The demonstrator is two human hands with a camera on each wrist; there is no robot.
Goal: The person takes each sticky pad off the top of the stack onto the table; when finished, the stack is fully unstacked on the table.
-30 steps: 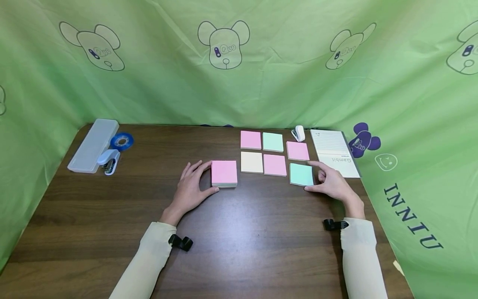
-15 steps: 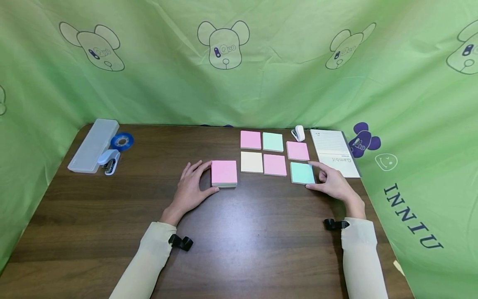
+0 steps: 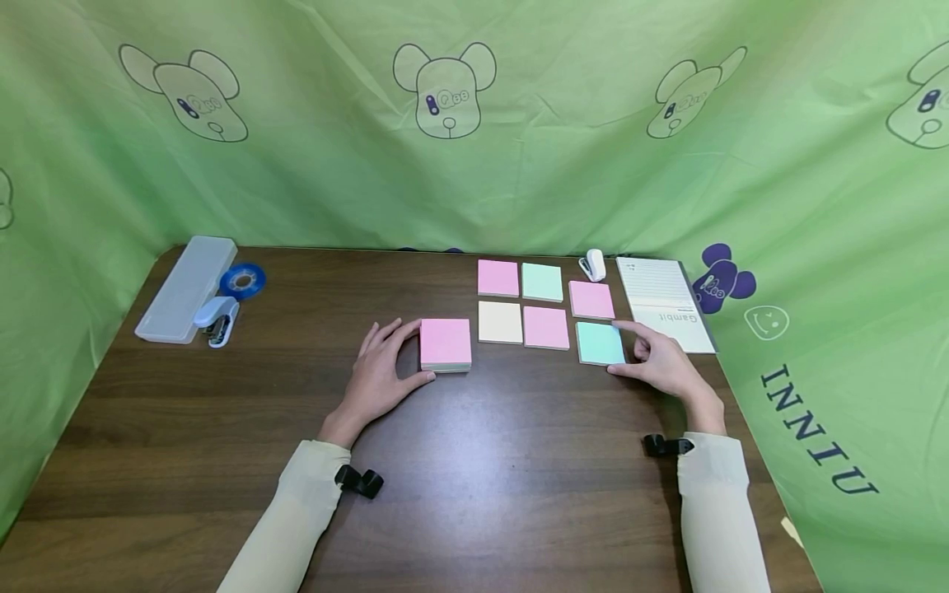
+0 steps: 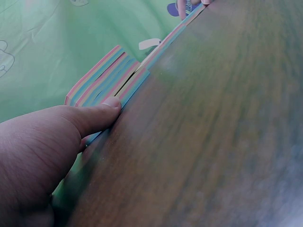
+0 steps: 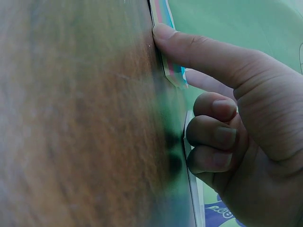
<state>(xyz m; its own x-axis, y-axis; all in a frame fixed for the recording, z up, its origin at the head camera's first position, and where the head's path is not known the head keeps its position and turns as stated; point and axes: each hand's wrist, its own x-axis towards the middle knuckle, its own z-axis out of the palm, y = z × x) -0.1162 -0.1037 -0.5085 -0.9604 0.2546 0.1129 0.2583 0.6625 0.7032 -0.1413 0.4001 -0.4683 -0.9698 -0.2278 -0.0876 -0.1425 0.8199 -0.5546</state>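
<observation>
Since light, firm handling is likely, the turquoise square paper pad (image 3: 600,343) is aptly pinched edgewise by the right hand (image 3: 663,362), the pink-topped square paper stack (image 3: 445,342) by the left hand (image 3: 375,375)

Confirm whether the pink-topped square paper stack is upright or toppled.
Upright: the head view shows the pink-topped square paper stack face up, layered edges below, held by the left hand.

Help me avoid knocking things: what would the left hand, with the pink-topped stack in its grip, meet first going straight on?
Past the pink-topped sticky-note stack, the left hand would probably meet the cream sticky-note pad first, though depth is unclear.
</observation>
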